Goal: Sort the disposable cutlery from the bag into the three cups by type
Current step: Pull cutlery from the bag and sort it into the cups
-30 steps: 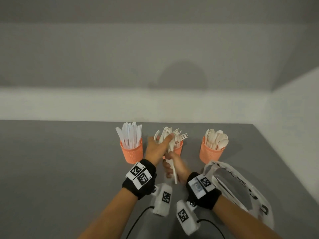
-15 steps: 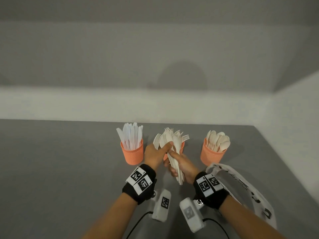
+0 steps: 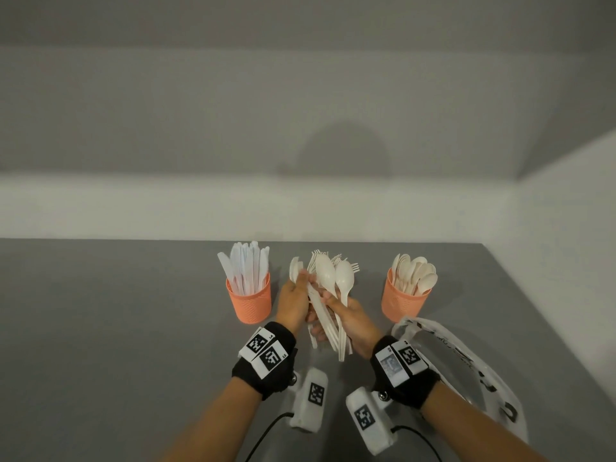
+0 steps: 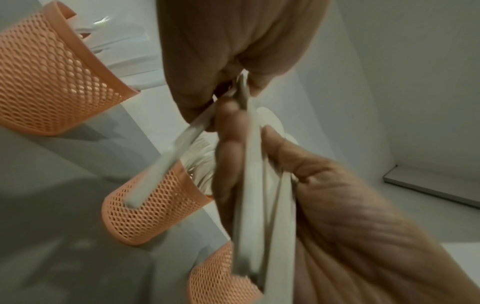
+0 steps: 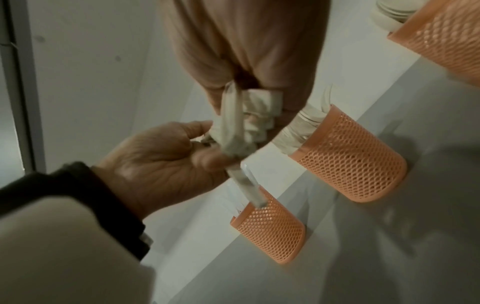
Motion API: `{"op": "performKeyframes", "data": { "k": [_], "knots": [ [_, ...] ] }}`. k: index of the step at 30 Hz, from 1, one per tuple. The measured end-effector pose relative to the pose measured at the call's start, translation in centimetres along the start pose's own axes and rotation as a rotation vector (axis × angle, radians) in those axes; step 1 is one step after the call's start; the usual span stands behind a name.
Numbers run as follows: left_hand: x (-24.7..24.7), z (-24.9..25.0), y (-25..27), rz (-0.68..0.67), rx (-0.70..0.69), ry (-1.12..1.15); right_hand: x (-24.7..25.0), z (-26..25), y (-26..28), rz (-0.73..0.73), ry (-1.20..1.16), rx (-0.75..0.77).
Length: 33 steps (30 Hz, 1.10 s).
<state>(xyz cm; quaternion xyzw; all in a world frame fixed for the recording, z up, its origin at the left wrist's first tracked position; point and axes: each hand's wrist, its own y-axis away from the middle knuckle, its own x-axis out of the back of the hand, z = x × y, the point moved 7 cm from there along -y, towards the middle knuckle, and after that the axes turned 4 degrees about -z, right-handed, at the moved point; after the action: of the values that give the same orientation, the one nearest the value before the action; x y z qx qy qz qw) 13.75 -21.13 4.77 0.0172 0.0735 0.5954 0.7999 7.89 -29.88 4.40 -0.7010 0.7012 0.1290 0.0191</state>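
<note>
Three orange mesh cups stand in a row: the knife cup [image 3: 248,301] at the left, the fork cup [image 4: 155,205] in the middle behind my hands, and the spoon cup [image 3: 405,301] at the right. My right hand [image 3: 350,321] grips a bundle of white cutlery [image 3: 333,295] by the handles, with two spoon bowls at its top. My left hand [image 3: 295,301] pinches a single spoon [image 3: 295,270] beside the bundle, its handle [image 4: 168,156] angled away from the rest. Both hands hover in front of the fork cup.
A white plastic bag [image 3: 466,361] lies slack on the grey table [image 3: 100,328] at the right, near my right forearm. The wall runs close behind the cups, and the table's right edge is just past the bag.
My right hand has lifted the bundle up from near the bag to the front of the middle cup. The left hand has closed on one spoon and drawn it a little left.
</note>
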Motion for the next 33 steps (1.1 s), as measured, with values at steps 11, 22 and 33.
{"op": "performKeyframes", "data": {
  "k": [11,22,33],
  "knots": [
    [-0.1,2.2,0.6,0.022,-0.068,-0.036,2.9,-0.2,-0.1,0.201,0.241,0.032],
    [-0.9,2.2,0.4,0.134,-0.161,-0.305,1.2,-0.4,0.1,0.088,0.197,0.017],
    [-0.8,3.3,0.3,0.069,-0.232,-0.534,0.2,-0.7,0.2,-0.007,0.098,-0.043]
  ]
}}
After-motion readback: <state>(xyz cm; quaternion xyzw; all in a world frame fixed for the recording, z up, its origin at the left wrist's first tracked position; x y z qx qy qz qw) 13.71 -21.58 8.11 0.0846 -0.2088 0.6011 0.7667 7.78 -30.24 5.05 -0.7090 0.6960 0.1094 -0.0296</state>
